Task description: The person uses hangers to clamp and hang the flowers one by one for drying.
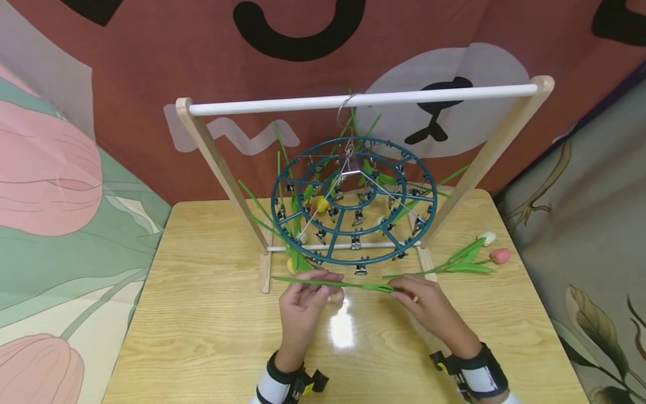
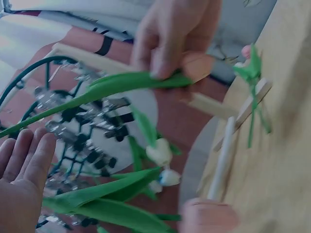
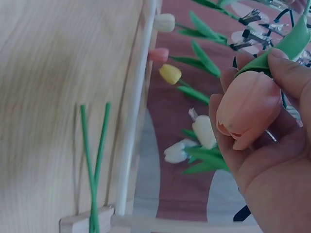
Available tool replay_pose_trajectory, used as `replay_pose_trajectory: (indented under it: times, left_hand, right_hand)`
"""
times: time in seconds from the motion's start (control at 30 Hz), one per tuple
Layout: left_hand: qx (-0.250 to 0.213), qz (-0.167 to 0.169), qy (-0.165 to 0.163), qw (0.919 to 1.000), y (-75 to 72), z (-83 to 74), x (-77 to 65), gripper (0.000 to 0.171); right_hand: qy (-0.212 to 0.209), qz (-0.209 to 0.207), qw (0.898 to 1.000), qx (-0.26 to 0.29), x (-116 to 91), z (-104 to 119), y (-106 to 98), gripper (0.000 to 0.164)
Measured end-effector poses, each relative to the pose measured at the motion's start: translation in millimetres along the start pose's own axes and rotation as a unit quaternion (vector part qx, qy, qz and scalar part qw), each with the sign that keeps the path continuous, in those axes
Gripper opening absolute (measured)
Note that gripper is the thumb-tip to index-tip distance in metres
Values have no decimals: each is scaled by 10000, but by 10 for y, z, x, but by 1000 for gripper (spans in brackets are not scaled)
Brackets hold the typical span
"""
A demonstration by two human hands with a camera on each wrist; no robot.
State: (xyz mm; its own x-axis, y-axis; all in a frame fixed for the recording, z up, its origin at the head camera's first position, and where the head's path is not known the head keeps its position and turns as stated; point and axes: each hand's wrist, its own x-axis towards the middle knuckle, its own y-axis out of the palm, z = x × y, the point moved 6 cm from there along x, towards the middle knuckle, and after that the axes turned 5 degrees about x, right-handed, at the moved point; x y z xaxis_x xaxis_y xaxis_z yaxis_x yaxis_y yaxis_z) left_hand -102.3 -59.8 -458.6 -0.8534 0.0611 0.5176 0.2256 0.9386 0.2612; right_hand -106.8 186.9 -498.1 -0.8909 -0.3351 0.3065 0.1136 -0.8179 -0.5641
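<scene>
A peach tulip (image 3: pixel 250 107) with a green leaf and long stem lies in my right hand (image 1: pixel 424 300), which pinches it just below the blossom. Its stem (image 1: pixel 348 284) stretches left across my left hand (image 1: pixel 305 297). The fingers (image 2: pixel 31 160) of that hand look extended, and they hold nothing that I can see. Just beyond both hands hangs a round teal clip hanger (image 1: pixel 435 191) with several metal clips (image 1: pixel 355 243). More tulips dangle from it, heads down, including a yellow tulip (image 3: pixel 170 74) and a white tulip (image 3: pixel 204 132).
The hanger hooks over the white rod (image 1: pixel 282 105) of a wooden stand (image 1: pixel 217 168). To the right on the table (image 1: pixel 202 336) lie a white tulip (image 1: pixel 487 238) and a pink tulip (image 1: pixel 501 256), stems crossing the stand's foot. A printed cloth (image 1: pixel 151 67) hangs behind.
</scene>
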Motion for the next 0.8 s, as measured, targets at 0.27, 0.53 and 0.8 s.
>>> replay_pose_trajectory:
  times: [0.27,0.53,0.8]
  left_hand:
    - [38,54,-589,9982,184,253,-132,24]
    - [846,-176,-930,9919,213,417,-191,17]
    - [1100,-135,-643,9918,154,457,-123,17]
  right_hand:
    - [-338,72,9979,549,127,179,132,25]
    - [-436,250,9986,178,230,270,285,31]
    - [-149,-100,9986,-493,358,437,176,62]
